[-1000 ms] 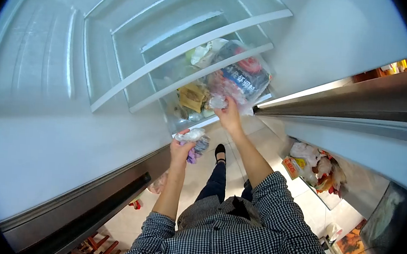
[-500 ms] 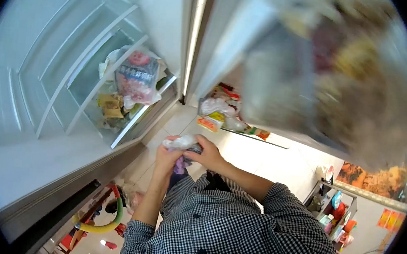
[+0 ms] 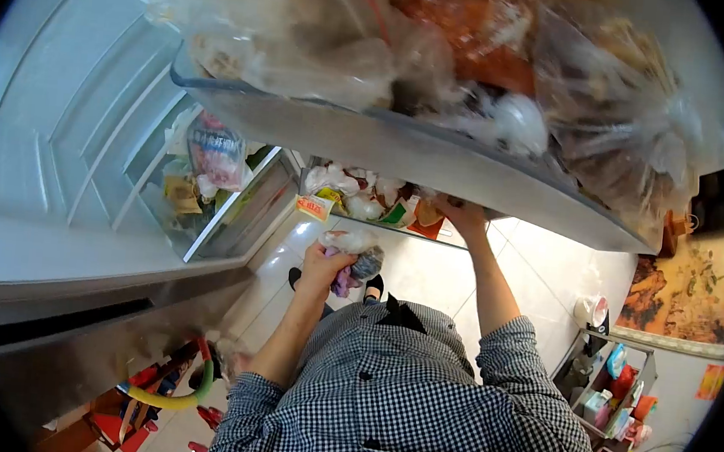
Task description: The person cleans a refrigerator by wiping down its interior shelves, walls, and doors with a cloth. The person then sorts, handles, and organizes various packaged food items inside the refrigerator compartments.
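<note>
My left hand (image 3: 322, 271) is closed around a bundle of plastic bags (image 3: 350, 244), white on top with purple and grey parts below, held over the floor. To the right, my right hand (image 3: 464, 219) reaches in among the bagged food in the lower fridge drawer (image 3: 440, 238). Its fingers are stretched out beside a tan packet (image 3: 426, 211), and the drawer above partly covers them. White plastic bags (image 3: 364, 205) and a yellow-and-red packet (image 3: 314, 207) lie to the left of that hand.
An upper drawer (image 3: 386, 142) full of bagged food juts out above my hands. At left, the open door's bins (image 3: 229, 223) hold a pink-and-blue food bag (image 3: 216, 153). A storage cart (image 3: 602, 385) stands right, a yellow-green ring (image 3: 179, 401) lower left.
My right hand has left the bundle and moved up and right into the lower drawer. My left hand keeps the bundle. The view has shifted, bringing the upper drawer's front into sight.
</note>
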A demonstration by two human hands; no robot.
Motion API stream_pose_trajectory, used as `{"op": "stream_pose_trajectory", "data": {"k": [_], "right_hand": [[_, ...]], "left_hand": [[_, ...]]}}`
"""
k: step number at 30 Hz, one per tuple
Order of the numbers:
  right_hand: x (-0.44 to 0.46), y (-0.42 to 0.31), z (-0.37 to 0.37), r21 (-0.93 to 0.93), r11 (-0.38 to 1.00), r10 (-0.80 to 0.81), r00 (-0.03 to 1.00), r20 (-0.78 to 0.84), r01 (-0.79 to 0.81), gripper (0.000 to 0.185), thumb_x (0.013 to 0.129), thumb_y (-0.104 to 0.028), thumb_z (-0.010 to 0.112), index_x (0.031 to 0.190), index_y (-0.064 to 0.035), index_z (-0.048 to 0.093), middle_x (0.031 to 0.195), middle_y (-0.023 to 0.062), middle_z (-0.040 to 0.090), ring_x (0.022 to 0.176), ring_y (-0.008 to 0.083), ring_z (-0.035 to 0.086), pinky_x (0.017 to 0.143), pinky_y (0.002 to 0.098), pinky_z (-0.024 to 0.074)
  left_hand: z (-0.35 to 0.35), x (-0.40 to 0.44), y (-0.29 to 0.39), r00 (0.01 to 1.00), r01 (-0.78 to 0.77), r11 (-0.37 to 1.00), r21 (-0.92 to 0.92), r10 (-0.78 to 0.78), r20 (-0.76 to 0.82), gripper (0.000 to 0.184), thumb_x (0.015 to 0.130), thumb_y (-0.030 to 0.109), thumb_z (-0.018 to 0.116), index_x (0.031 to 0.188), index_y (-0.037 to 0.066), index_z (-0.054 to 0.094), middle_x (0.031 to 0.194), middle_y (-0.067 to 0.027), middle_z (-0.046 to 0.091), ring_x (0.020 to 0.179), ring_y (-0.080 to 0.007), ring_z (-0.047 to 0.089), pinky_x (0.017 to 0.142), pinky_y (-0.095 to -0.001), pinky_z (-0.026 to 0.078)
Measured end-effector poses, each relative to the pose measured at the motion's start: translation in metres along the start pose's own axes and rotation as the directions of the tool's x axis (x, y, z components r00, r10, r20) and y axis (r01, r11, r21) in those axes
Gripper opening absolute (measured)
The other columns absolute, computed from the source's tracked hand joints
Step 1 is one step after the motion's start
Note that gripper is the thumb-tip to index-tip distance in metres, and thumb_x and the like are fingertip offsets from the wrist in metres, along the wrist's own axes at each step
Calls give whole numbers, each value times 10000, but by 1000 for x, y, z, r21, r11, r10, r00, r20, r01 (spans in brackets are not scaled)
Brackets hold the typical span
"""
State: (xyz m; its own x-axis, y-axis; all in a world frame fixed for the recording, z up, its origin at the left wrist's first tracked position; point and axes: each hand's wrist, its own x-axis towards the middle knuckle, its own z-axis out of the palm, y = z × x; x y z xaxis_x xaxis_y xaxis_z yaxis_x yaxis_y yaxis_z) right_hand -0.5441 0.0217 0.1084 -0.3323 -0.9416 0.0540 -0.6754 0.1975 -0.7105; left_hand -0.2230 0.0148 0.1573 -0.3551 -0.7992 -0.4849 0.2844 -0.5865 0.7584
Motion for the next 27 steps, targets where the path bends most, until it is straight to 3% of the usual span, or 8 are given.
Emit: {"op": "stream_pose_trajectory", "data": {"k": [2, 5, 6, 9, 13, 18, 22, 27], "right_hand": [[0, -31, 23, -278, 953, 125, 992, -6, -122, 755, 687, -432, 720, 1244, -9, 438, 1229, 246, 477, 1180, 363, 448, 925, 468, 408], [4, -71, 13, -483, 846, 347, 921, 177, -226, 757, 682, -411, 676, 1290, -53, 402, 1329, 257, 376, 1264, 402, 317, 992, 473, 336], [6, -19, 40, -423, 892, 177, 984, 4, -159, 616, 687, -345, 640, 1216, -65, 494, 1227, 256, 483, 1147, 391, 457, 928, 426, 407], [19, 14, 35, -299, 925, 281, 951, 125, -234, 463, 698, -310, 645, 1079, -52, 590, 1065, 235, 586, 988, 322, 580, 821, 360, 463], [20, 29, 16, 43, 995, 87, 995, 41, -89, 285, 732, -215, 632, 940, -19, 623, 931, 164, 632, 841, 230, 618, 708, 307, 474], [21, 13, -5, 755, 591, 265, 953, 150, -283, 277, 761, -124, 644, 986, 17, 566, 974, 98, 588, 850, 195, 588, 732, 307, 500], [25, 0, 0, 896, 202, 211, 911, 354, -395, 348, 759, -124, 676, 1053, -4, 533, 1003, 98, 558, 879, 203, 580, 765, 298, 522], [42, -31, 37, 891, 287, 191, 932, 307, -352, 391, 787, -213, 691, 1078, 1, 541, 1041, 105, 559, 918, 190, 579, 758, 302, 521]], "left_hand": [[-6, 6, -10, 1000, -1, 1000, -10, 1, -23, 413, 667, -57, 652, 1067, 5, 567, 951, -97, 636, 843, -187, 621, 729, -296, 515], [-1, 4, -18, 997, -56, 998, 12, 57, -53, 422, 671, -62, 646, 1078, 3, 556, 954, -107, 635, 837, -197, 625, 695, -305, 533], [0, 3, -20, 995, -82, 996, 26, 83, -64, 428, 672, -64, 643, 1085, 2, 551, 955, -112, 635, 834, -201, 627, 679, -309, 542], [4, -6, -14, 993, -50, 999, -12, 49, -106, 433, 681, -64, 631, 1099, -7, 532, 947, -133, 631, 769, -233, 647, 588, -346, 577], [9, -16, 1, 989, -70, 996, -58, 62, -137, 418, 701, -62, 610, 1104, -11, 516, 926, -157, 627, 677, -272, 658, 481, -394, 587], [12, -11, 1, 991, -48, 992, -116, 32, -130, 427, 717, -67, 598, 1127, -11, 493, 917, -166, 627, 652, -279, 659, 465, -406, 587], [12, -7, -2, 994, -43, 995, -85, 33, -107, 433, 720, -67, 598, 1135, -17, 484, 923, -170, 628, 654, -281, 661, 459, -413, 585], [6, -9, -3, 992, -61, 996, -71, 53, -116, 432, 715, -71, 597, 1130, -19, 488, 922, -169, 629, 659, -284, 661, 463, -416, 586]]}}
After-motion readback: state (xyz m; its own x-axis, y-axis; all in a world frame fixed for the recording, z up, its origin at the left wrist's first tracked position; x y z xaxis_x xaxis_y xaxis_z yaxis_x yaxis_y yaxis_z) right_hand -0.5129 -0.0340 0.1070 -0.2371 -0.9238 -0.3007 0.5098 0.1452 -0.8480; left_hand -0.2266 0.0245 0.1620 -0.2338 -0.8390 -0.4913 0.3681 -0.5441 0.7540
